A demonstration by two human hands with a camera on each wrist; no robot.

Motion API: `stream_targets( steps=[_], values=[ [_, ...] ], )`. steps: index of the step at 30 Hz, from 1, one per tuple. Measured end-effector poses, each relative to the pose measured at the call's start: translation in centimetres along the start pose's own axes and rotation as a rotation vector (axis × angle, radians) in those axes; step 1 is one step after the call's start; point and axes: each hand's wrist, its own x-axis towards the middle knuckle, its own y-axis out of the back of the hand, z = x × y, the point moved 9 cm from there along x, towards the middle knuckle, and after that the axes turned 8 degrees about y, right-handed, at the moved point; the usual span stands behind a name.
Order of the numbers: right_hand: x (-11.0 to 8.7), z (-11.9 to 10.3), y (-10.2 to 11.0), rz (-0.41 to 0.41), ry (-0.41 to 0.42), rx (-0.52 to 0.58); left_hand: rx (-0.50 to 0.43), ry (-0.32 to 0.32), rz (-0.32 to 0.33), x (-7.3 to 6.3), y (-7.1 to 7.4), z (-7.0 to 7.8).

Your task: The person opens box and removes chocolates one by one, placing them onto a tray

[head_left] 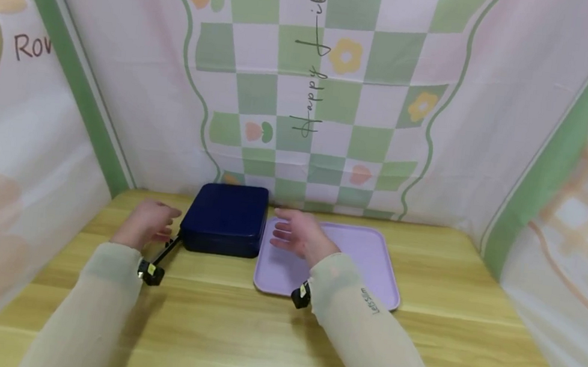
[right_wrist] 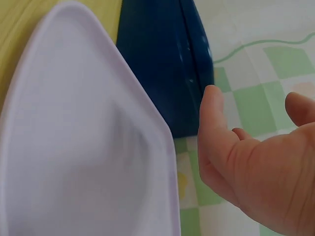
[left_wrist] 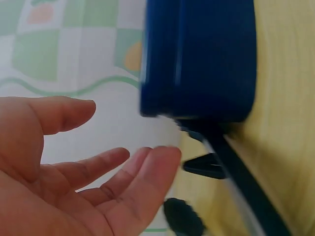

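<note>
So the navy box (head_left: 231, 212) is just left of centre in the head view, lying flat with its lid down. Looks like a hard shell, so I'd guess it's stiff, not fragile, and a bit slick on those smooth sides. No clue on weight (depends what's inside, and you can't see in). I'd hold it low on the left and right walls, below the lid seam, so the lid doesn't pop up. The left hand (head_left: 148, 221) is just off its left side, fingers loosely out, thumb well apart, nothing in it. The right hand (head_left: 299, 234) is near its right side, fingers also loosely extended and holding nothing; can't tell if a fingertip touches the box. A black rod (head_left: 166, 249) runs up to the box's lower left corner. Right of centre there's a lilac tray (head_left: 360, 245) right beside the box, both on the wooden table (head_left: 212, 331), with a checkered curtain (head_left: 343, 62) filling the upper middle.
</note>
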Motion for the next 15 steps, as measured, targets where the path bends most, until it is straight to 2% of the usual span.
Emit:
stream_targets(
  steps=[3, 6, 9, 15],
  values=[
    [0.5, 0.7, -0.6, 0.0, -0.003, -0.01, -0.101, 0.033, -0.028, 0.9, -0.2, -0.9],
    [1.0, 1.3, -1.2, -0.003, -0.004, -0.02, -0.152, 0.048, -0.05, 1.6, -0.5, -1.5],
    [1.4, 1.9, -1.8, -0.013, -0.017, -0.028, -0.154, 0.05, -0.062, 2.2, -0.7, -1.8],
    [1.7, 2.5, -2.2, 0.004, -0.028, -0.038, -0.132, 0.038, -0.031, 3.0, -0.7, -1.7]
  ],
)
